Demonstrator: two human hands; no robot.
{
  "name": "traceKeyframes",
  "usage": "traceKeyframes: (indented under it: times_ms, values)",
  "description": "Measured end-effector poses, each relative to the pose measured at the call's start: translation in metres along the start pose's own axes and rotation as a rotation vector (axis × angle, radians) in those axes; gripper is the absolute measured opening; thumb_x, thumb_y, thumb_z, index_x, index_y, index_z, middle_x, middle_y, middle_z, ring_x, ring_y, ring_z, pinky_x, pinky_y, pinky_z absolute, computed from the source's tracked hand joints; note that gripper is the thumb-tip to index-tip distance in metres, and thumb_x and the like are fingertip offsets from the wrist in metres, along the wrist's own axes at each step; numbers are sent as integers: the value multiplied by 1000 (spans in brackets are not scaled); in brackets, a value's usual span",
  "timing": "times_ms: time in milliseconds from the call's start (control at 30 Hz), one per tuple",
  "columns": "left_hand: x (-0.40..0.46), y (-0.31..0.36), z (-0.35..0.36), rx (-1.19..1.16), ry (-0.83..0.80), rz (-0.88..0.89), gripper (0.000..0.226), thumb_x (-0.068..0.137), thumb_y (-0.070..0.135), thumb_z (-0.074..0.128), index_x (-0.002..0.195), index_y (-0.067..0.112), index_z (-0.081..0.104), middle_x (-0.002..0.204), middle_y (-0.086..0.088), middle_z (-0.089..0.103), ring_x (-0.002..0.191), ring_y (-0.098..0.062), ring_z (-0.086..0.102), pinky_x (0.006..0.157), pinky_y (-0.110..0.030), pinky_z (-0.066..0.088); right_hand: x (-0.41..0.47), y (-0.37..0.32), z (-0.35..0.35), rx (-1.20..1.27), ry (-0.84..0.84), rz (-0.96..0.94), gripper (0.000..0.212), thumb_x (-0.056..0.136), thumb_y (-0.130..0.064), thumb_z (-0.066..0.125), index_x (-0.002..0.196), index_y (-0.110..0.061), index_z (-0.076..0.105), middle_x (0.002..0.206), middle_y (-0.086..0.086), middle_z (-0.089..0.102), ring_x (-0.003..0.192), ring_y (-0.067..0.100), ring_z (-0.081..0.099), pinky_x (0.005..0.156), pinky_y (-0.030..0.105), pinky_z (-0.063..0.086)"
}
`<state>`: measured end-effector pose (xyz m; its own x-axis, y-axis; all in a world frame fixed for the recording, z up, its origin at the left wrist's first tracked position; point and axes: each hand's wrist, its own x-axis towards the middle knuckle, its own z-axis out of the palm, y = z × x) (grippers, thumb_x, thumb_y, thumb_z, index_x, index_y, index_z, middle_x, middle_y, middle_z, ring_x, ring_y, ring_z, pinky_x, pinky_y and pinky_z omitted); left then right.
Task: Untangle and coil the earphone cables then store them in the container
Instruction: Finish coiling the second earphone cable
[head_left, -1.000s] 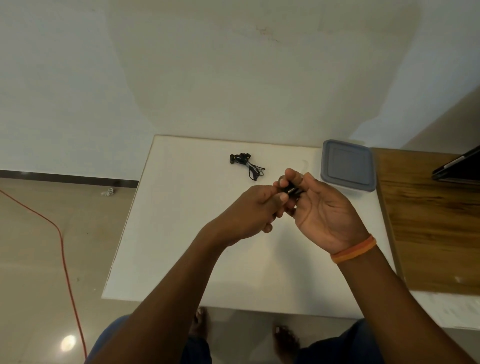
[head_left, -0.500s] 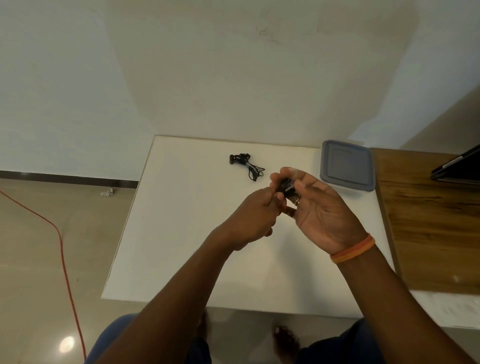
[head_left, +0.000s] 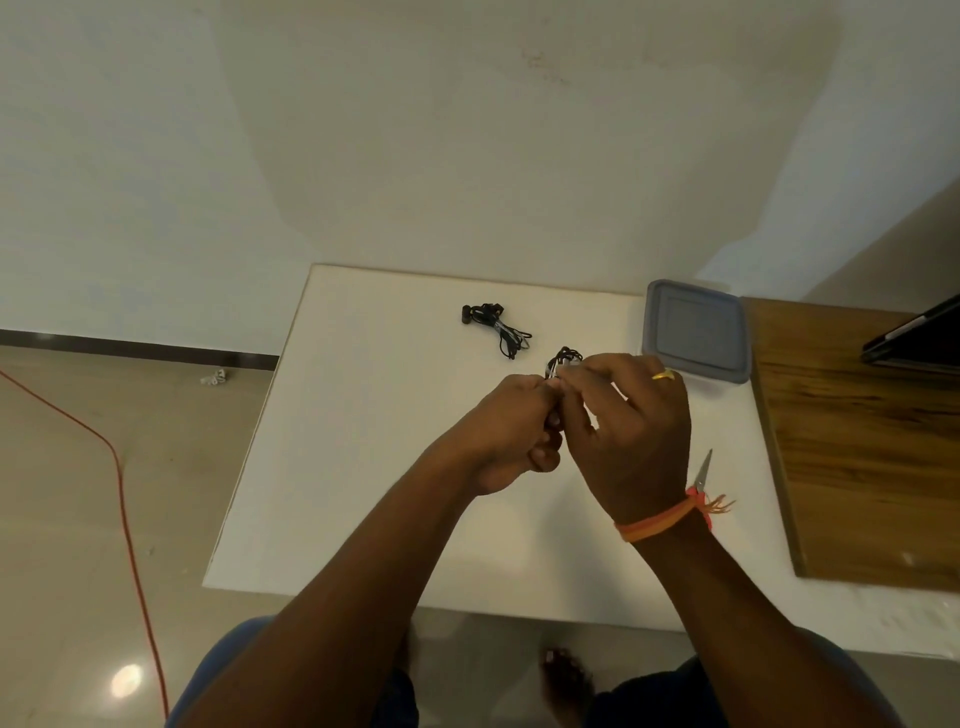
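Black cable (head_left: 563, 360) is pinched in our left hand (head_left: 511, 434) and right hand (head_left: 631, 415), half coiled; second earphone (head_left: 493, 327) and lidded container (head_left: 693, 330) wait.

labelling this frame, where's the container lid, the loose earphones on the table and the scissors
container lid (head_left: 693, 328): head view, flat centre of the grey lid.
loose earphones (head_left: 496, 326): head view, middle of the black cable bundle.
scissors (head_left: 704, 472): head view, metal blade showing past the right wrist.
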<state>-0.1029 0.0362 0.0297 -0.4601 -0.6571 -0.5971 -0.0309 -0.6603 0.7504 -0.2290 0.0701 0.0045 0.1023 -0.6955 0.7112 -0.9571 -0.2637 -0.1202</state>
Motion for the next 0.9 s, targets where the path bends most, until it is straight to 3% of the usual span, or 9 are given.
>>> traceKeyframes:
  times_ms: [267,500,900]
  values:
    - [1,1,-4,137,52,22,29,106,23,34,81,12,45,67,-2,30,49,-10,21,45,-21,21,0,4,1,-75,-24,-23,16,90,-19,66,92,-7,75,88,10,72,79,30,65,69,38,48]
    - [1,0,-7,130,37,28,30,104,20,36,75,14,41,68,-3,28,51,-12,19,48,-25,18,-3,5,3,-10,-79,-68,20,90,-20,61,95,-7,76,89,11,72,81,32,66,74,41,48]
    - [1,3,-10,88,26,23,24,104,24,38,84,13,43,67,-1,31,53,-12,21,48,-23,20,-5,4,4,32,-70,-50,19,91,-18,62,98,-5,74,90,13,71,82,33,66,72,44,51]
